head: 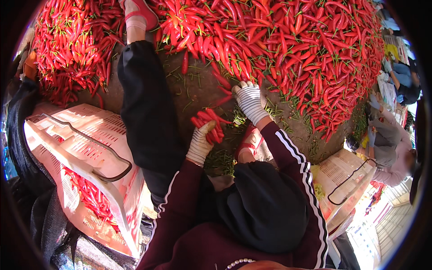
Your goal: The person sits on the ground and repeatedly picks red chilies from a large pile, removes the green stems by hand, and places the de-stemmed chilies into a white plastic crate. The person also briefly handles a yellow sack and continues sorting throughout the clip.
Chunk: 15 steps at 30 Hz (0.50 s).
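Observation:
My left hand (202, 140), in a pale glove with bare fingertips, is closed around a bunch of red chili peppers (213, 118) over the ground between my legs. Farther forward and to the right, my right hand (248, 96), in a striped glove, reaches to the near edge of the large pile of red chili peppers (290, 44). Its fingers are bent down at the peppers; whether they grip one cannot be told. A few loose peppers lie between the two hands. Green stems (219, 162) are scattered on the ground below and around them.
A pale plastic crate (91, 135) with a wire handle, holding red peppers, stands at my left. Another crate (344, 168) stands at my right. A second pepper mound (74, 50) lies at upper left. Other people sit at the right edge, one person (391, 145) near the right crate.

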Available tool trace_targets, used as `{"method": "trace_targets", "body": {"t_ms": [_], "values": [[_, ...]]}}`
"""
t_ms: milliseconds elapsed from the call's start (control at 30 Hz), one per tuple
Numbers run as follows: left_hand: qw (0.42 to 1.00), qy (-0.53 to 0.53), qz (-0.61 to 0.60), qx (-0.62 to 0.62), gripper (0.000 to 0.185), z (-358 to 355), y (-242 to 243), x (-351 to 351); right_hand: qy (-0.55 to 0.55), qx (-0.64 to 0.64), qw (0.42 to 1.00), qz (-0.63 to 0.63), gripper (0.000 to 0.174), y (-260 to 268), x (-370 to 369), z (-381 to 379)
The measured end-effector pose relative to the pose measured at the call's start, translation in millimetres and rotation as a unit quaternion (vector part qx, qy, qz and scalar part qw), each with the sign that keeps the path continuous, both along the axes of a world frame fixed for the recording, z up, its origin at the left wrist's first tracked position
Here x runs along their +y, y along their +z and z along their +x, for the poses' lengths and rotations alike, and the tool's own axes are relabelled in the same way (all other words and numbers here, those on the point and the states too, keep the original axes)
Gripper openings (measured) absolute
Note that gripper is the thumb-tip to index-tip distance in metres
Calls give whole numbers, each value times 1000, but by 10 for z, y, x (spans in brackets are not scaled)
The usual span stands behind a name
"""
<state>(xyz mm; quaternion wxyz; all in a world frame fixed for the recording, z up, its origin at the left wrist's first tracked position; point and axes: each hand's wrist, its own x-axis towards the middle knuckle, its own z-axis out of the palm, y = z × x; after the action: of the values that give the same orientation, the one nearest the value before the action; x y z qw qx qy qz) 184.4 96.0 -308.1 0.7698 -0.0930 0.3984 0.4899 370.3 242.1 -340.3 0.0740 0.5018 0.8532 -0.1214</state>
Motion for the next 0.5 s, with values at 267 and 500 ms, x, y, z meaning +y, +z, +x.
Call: {"method": "trace_targets", "body": {"t_ms": [267,500], "values": [[993,53,58,-89,51,21,173,149,-17,382,913,-140,26,335,-589,120],[991,-21,132,19,56,-58,617,284,-104,257,949,-151,36,350,-843,16]]}}
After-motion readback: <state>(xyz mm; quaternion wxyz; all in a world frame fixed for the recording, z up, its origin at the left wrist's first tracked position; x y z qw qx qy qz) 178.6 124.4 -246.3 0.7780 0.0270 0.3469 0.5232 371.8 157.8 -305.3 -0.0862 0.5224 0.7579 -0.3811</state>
